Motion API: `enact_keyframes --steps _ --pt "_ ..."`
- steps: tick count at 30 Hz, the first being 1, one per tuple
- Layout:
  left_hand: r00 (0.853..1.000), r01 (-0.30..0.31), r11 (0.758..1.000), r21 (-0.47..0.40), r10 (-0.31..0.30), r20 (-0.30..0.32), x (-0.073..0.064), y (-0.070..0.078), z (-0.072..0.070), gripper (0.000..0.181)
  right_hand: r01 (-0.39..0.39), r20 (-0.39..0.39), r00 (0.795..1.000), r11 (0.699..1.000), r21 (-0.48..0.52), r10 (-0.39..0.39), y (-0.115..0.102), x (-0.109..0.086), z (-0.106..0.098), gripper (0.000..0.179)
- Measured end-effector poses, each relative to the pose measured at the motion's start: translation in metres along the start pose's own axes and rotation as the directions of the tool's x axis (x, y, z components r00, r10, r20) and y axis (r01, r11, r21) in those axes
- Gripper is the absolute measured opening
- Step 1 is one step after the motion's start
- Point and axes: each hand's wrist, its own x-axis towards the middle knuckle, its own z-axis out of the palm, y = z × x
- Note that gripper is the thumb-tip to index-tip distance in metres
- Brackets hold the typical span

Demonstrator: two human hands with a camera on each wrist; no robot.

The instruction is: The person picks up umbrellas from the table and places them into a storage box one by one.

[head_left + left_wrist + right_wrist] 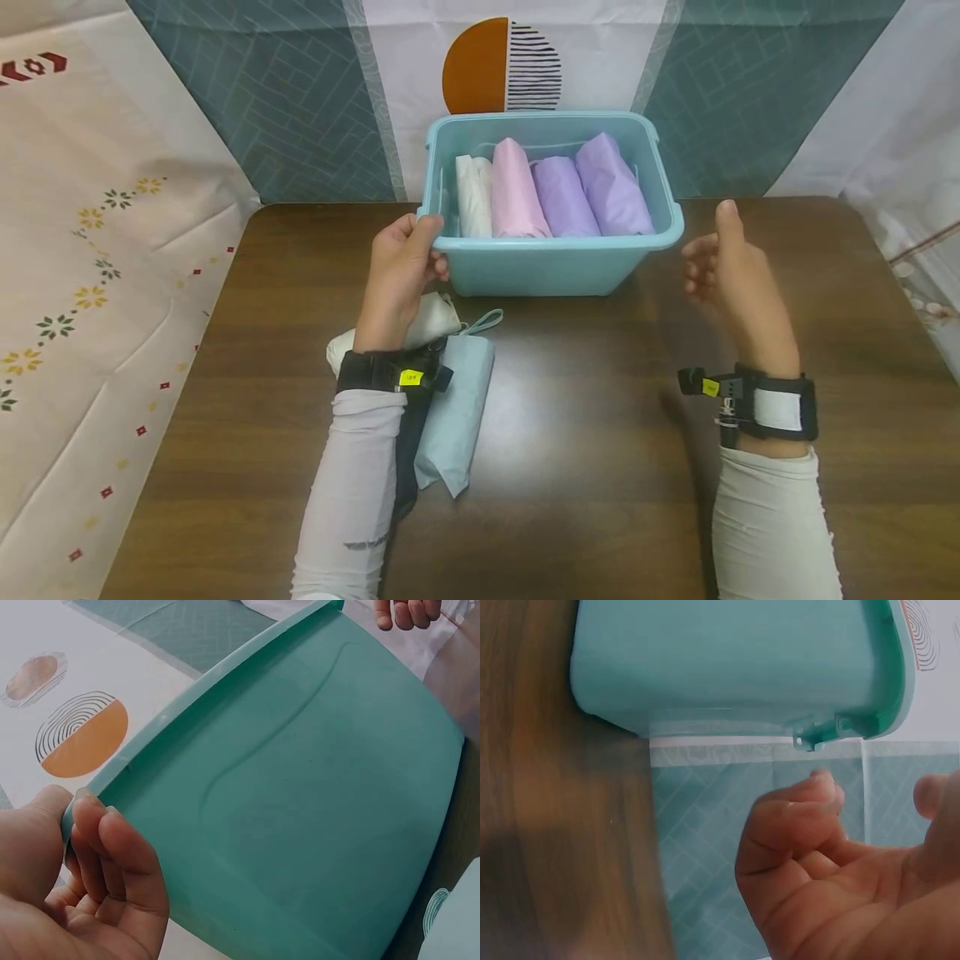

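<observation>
A light blue plastic bin stands at the far side of the wooden table. Four-sided and open at the top, it holds a white roll, a pink roll and two purple rolls of fabric, side by side. My left hand pinches the bin's rim at the front left corner, thumb on top and fingers underneath, as the left wrist view also shows. Off the bin's right end, my right hand hovers apart from it, thumb raised and fingers loosely curled around nothing; the right wrist view shows a gap to the bin.
A light blue fabric roll with a loop, a cream roll and a dark one lie on the table under and beside my left forearm. A patterned cloth hangs directly behind the bin.
</observation>
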Motion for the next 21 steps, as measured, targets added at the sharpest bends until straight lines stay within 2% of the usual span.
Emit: enact_keyframes --steps 3,7,12,14,16,21 --pt "1.0 0.002 1.0 0.003 -0.002 0.001 0.0 0.0 0.0 0.02 0.009 0.052 0.999 0.995 0.098 -0.015 -0.001 0.002 0.004 0.087" --pt "1.0 0.001 1.0 -0.002 -0.001 -0.001 0.0 0.001 0.0 0.021 0.014 0.089 0.995 0.974 0.228 -0.036 -0.005 0.003 0.011 0.085" --pt "1.0 0.001 1.0 0.0 -0.001 -0.005 -0.001 0.001 0.0 0.021 0.011 0.101 0.994 0.976 0.219 -0.034 -0.015 0.002 0.021 0.08" --pt "1.0 0.003 1.0 0.002 -0.003 -0.005 -0.001 0.001 0.0 0.021 0.006 0.089 0.996 0.982 0.19 -0.023 -0.019 0.001 0.025 0.076" --pt "1.0 0.006 1.0 0.004 -0.006 -0.004 -0.002 0.001 0.0 0.021 0.008 0.056 0.998 0.975 0.221 -0.02 -0.023 -0.002 0.028 0.069" --pt "1.0 0.009 1.0 0.006 -0.009 -0.002 -0.001 0.001 0.0 0.021 0.06 -0.07 0.997 0.931 0.361 -0.037 -0.028 -0.005 0.037 0.058"
